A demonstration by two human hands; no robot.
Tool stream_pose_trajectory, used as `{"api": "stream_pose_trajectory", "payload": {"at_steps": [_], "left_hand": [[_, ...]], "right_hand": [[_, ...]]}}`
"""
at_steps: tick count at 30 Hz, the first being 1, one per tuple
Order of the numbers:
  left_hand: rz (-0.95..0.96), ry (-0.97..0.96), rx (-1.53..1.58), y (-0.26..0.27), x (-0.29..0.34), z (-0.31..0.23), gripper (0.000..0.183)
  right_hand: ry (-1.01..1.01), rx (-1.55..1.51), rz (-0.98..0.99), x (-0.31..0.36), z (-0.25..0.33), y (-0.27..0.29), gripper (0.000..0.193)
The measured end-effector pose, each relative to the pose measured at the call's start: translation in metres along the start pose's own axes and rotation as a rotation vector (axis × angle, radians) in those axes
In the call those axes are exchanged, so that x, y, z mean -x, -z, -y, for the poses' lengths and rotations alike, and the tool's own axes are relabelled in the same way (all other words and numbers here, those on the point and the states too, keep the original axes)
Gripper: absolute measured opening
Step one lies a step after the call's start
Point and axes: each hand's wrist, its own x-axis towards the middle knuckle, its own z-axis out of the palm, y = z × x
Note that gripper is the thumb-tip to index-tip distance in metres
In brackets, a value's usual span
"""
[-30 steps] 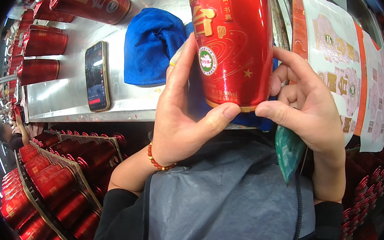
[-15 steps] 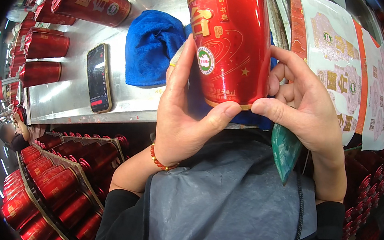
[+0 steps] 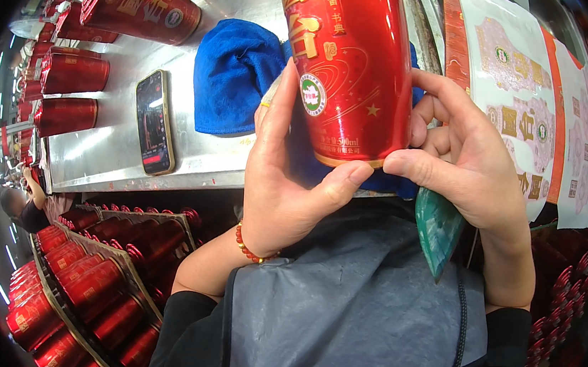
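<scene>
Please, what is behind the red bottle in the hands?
Blue cloth shows past both sides of the red bottle. The part directly behind is covered; whether it is one cloth, I cannot tell.

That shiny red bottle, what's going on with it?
A person is holding the red bottle in both bare hands. The left hand is on its left side, the right hand on its right, with both thumbs at its near end. A pointed green thing shows below the right hand. On the metal table, to the left, lie a blue cloth and a phone. Printed sheets lie to the right.
</scene>
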Motion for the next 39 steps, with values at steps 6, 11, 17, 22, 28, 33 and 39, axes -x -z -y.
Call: {"api": "stream_pose_trajectory", "payload": {"at_steps": [6,11,17,22,28,33,39], "left_hand": [[0.014,-0.052,-0.054,0.006,0.002,0.006,0.111],[-0.093,-0.634,-0.463,0.026,0.015,0.015,0.080],[0.063,-0.967,-0.763,0.026,0.012,-0.006,0.035],[0.119,-1.068,-0.781,0.027,0.001,-0.012,0.032],[0.195,-1.067,-0.879,0.017,-0.003,-0.010,0.036],[0.030,-1.114,-0.727,0.019,0.004,-0.002,0.032],[0.003,-0.911,-0.647,0.021,0.017,0.001,0.038]], "right_hand": [[-0.021,0.018,0.021,0.000,0.004,0.002,0.073],[0.120,0.121,0.006,-0.013,-0.004,0.040,0.060],[0.133,0.248,0.082,-0.074,0.020,0.057,0.069],[-0.034,0.119,0.208,-0.099,0.034,0.044,0.082],[0.094,0.192,0.099,-0.103,0.040,0.024,0.088],[0.026,0.218,0.089,-0.095,0.050,0.035,0.083],[0.004,0.083,0.145,-0.113,0.027,0.053,0.077]]}}
